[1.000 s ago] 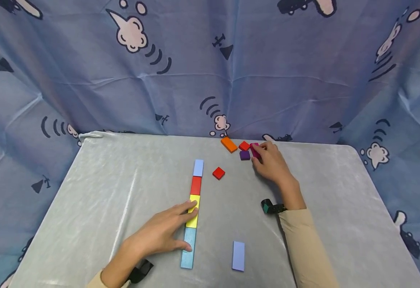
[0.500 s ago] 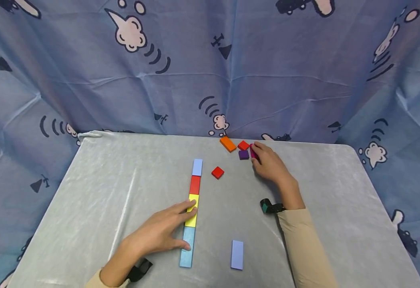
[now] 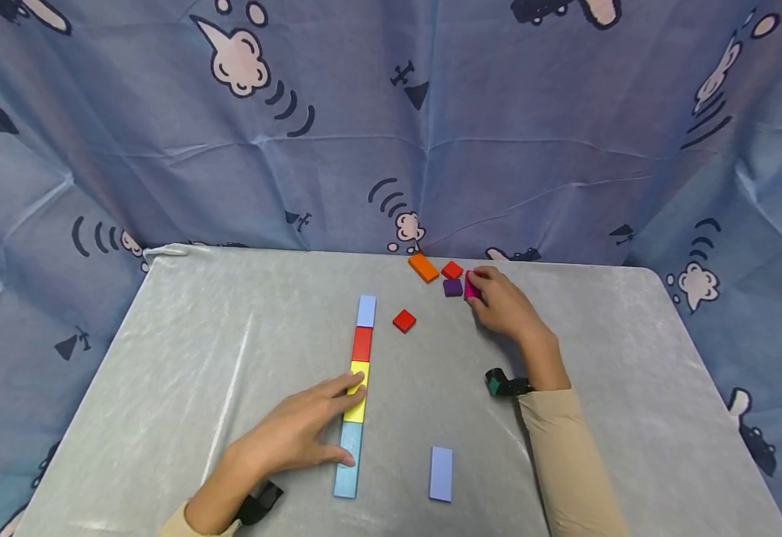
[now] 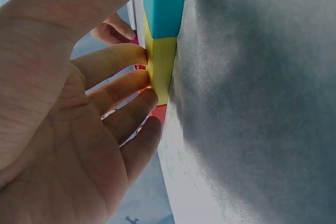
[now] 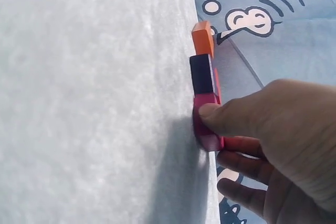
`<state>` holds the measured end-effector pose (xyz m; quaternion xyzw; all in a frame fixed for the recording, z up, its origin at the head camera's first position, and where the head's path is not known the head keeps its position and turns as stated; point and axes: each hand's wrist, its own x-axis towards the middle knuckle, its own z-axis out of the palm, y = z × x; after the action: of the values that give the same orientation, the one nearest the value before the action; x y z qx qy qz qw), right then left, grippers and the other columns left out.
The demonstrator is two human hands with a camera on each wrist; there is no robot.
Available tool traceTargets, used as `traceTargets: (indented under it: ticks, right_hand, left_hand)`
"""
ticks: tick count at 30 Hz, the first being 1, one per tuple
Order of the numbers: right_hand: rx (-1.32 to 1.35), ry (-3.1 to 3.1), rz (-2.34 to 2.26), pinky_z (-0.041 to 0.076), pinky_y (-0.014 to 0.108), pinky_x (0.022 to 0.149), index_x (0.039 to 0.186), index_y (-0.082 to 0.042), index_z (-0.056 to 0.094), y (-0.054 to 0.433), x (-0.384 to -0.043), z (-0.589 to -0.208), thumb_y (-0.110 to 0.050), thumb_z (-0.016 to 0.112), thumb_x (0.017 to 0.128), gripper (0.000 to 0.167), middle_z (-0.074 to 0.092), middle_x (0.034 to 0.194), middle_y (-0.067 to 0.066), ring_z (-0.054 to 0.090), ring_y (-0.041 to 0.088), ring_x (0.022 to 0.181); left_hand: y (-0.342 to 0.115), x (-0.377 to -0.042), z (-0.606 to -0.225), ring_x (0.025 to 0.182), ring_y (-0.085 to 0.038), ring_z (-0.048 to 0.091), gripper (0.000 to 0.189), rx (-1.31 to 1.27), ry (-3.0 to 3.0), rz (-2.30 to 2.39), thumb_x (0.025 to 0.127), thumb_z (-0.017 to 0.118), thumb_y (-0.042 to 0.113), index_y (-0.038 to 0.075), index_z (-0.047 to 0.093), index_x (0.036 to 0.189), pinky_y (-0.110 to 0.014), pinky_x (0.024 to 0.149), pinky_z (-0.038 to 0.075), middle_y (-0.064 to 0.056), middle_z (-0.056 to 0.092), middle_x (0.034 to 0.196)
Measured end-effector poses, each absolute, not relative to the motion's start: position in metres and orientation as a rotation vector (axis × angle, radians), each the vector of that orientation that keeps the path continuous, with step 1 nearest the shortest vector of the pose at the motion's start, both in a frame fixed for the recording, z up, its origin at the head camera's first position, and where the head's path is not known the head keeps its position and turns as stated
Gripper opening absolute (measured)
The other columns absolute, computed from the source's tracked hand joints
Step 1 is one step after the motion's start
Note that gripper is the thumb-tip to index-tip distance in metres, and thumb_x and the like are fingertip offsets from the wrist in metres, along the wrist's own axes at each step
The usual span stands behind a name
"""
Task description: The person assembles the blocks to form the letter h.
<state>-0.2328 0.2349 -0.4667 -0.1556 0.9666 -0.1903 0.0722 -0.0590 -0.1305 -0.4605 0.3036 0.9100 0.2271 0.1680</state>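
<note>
My right hand pinches a magenta block between thumb and fingers at the table's far side. Just left of that block lies a small purple block. My left hand is spread along a straight row of blocks. Its fingertips touch the yellow block, and its thumb rests on the light blue block at the near end. Beyond the yellow one the row continues with a red block and a periwinkle block.
A red square block lies right of the row. An orange block and another red block are near the table's back edge. Closer to me is a longer periwinkle block. A patterned blue curtain hangs behind the grey-covered table.
The magenta block has shifted slightly toward me in my right hand's fingers, and more of it shows. My left hand and the row stay as they were.
</note>
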Motion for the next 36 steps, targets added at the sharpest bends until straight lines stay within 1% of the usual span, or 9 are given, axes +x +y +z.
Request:
traceTargets:
  ticks: [6, 10, 13, 18, 27, 36]
  right_hand:
    - [-0.428, 2.913, -0.638, 0.041, 0.062, 0.121, 0.148, 0.008, 0.055, 0.243, -0.228, -0.461, -0.018, 0.068, 0.102, 0.055, 0.052, 0.149, 0.029, 0.052, 0.047, 0.138]
    - [-0.460, 2.918, -0.696, 0.047, 0.061, 0.115, 0.142, 0.008, 0.062, 0.250, -0.229, -0.460, -0.018, 0.074, 0.098, 0.053, 0.058, 0.142, 0.028, 0.057, 0.045, 0.129]
    - [-0.478, 2.915, -0.709, 0.049, 0.061, 0.112, 0.141, 0.006, 0.064, 0.255, -0.228, -0.461, -0.018, 0.076, 0.095, 0.053, 0.060, 0.139, 0.028, 0.059, 0.045, 0.126]
    - [-0.450, 2.908, -0.735, 0.048, 0.062, 0.113, 0.143, 0.003, 0.063, 0.257, -0.218, -0.461, -0.020, 0.077, 0.096, 0.054, 0.059, 0.139, 0.026, 0.059, 0.043, 0.126]
    - [-0.524, 2.882, -0.800, 0.049, 0.061, 0.114, 0.141, 0.000, 0.065, 0.248, -0.193, -0.453, -0.021, 0.078, 0.095, 0.052, 0.061, 0.138, 0.022, 0.060, 0.041, 0.127]
    - [-0.580, 2.876, -0.876, 0.051, 0.057, 0.114, 0.142, -0.001, 0.065, 0.238, -0.163, -0.457, -0.019, 0.080, 0.094, 0.053, 0.062, 0.137, 0.017, 0.062, 0.036, 0.128]
  left_hand:
    - [-0.127, -0.060, -0.460, 0.156, -0.027, 0.044, 0.096, 0.883, 2.585, 0.640, 0.080, 0.092, 0.045, 0.010, 0.049, 0.159, -0.048, 0.120, 0.048, -0.007, 0.039, 0.171]
    - [-0.126, -0.062, -0.460, 0.156, -0.026, 0.044, 0.097, 0.885, 2.593, 0.637, 0.079, 0.092, 0.045, 0.010, 0.050, 0.158, -0.047, 0.120, 0.049, -0.006, 0.040, 0.171]
    - [-0.126, -0.062, -0.461, 0.156, -0.027, 0.044, 0.097, 0.888, 2.596, 0.641, 0.079, 0.092, 0.045, 0.010, 0.050, 0.158, -0.047, 0.119, 0.049, -0.006, 0.041, 0.171]
    - [-0.125, -0.061, -0.463, 0.156, -0.026, 0.044, 0.097, 0.885, 2.597, 0.639, 0.079, 0.092, 0.046, 0.011, 0.049, 0.159, -0.047, 0.119, 0.049, -0.006, 0.040, 0.171]
    - [-0.124, -0.062, -0.459, 0.157, -0.027, 0.043, 0.097, 0.857, 2.584, 0.653, 0.079, 0.092, 0.044, 0.011, 0.049, 0.159, -0.049, 0.120, 0.048, -0.007, 0.039, 0.172]
    - [-0.129, -0.058, -0.460, 0.157, -0.027, 0.042, 0.097, 0.856, 2.598, 0.629, 0.079, 0.093, 0.044, 0.010, 0.049, 0.159, -0.049, 0.118, 0.049, -0.006, 0.040, 0.171]
